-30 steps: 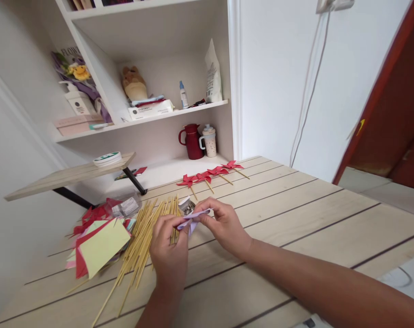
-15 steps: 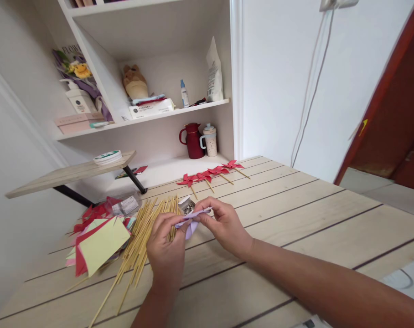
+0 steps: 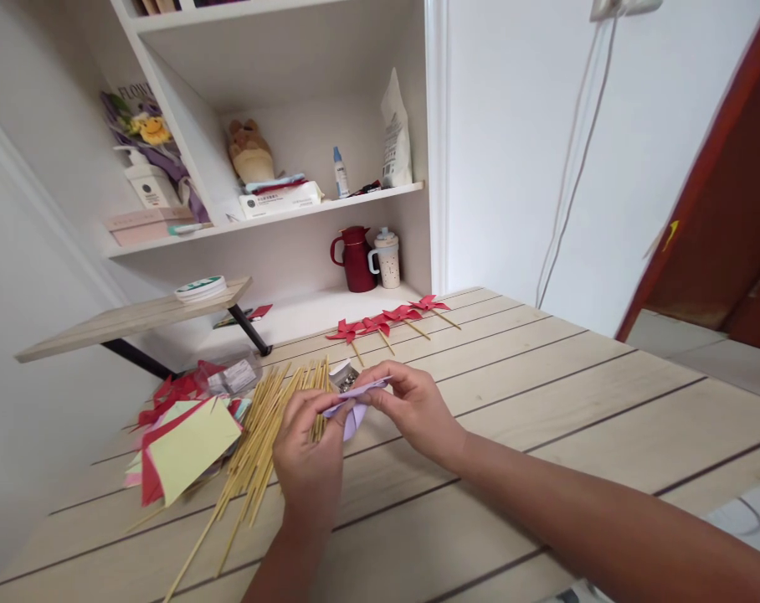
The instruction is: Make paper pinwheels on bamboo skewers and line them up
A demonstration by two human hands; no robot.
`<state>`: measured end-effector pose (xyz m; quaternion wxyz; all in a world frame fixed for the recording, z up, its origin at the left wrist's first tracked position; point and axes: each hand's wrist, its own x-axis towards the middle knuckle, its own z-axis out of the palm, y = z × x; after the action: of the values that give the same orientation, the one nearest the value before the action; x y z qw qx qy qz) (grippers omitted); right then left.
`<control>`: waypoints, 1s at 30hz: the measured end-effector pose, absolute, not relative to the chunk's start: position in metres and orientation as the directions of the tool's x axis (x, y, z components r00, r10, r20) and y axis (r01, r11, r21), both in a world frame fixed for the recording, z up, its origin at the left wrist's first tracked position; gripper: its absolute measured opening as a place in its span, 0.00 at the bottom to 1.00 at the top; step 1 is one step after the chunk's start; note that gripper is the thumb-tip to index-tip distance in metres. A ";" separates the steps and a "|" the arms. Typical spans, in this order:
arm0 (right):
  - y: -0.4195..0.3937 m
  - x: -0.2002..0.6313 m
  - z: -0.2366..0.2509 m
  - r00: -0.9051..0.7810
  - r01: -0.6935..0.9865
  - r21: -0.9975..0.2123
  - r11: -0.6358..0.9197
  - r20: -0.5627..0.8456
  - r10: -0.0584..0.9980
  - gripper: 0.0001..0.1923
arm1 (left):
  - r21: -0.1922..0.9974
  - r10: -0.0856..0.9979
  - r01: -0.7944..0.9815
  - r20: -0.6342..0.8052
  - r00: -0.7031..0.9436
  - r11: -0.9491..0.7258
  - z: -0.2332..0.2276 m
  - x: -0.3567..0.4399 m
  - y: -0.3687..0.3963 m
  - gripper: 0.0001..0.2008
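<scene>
Fingers of the left hand (image 3: 310, 456) and the right hand (image 3: 414, 410) pinch one small purple paper (image 3: 353, 402) between them, just above the wooden table (image 3: 543, 402). Both hands are closed on it: the left grips the near end and the right grips the far end.

The step looks like folding the paper into shape. To do it well, the person should probably hold the middle tight so it cannot slip, and press each fold flat with a thumb. Pulling too hard could tear it, since the paper looks thin and bendy.

The paper is pale purple. Its top edge is flat and runs from hand to hand. A rounded flap hangs down under it. How many folds it has cannot be told, because the fingers cover part of it.

Just behind the hands lies a bunch of thin wooden sticks (image 3: 260, 444), and a small clear packet (image 3: 342, 374) sits near the fingertips. Left of the sticks is a pile of coloured paper squares (image 3: 188, 440). Farther back, four red pinwheels (image 3: 386, 321) lie in a row on the table.
</scene>
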<state>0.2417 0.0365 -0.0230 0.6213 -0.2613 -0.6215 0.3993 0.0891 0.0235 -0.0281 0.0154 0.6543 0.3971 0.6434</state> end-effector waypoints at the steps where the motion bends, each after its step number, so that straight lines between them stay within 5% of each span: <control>1: 0.037 0.242 -0.023 -0.087 -0.173 -0.820 0.546 0.565 0.820 0.04 | 0.534 0.543 0.503 0.827 -0.144 -0.680 -0.028 0.089 0.024 0.01; 18: 0.040 0.242 -0.029 -0.074 -0.148 -0.818 0.555 0.569 0.819 0.03 | 0.685 0.663 0.429 0.713 -0.229 -0.588 -0.031 0.091 0.024 0.04; 30: 0.038 0.238 -0.030 -0.021 -0.045 -0.799 0.600 0.601 0.799 0.04 | 0.593 0.584 0.491 0.789 -0.193 -0.639 -0.027 0.091 0.023 0.04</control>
<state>0.2377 0.0378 -0.0304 0.6329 -0.2984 -0.6320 0.3332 0.0912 0.0226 -0.0273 0.0359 0.6343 0.4236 0.6457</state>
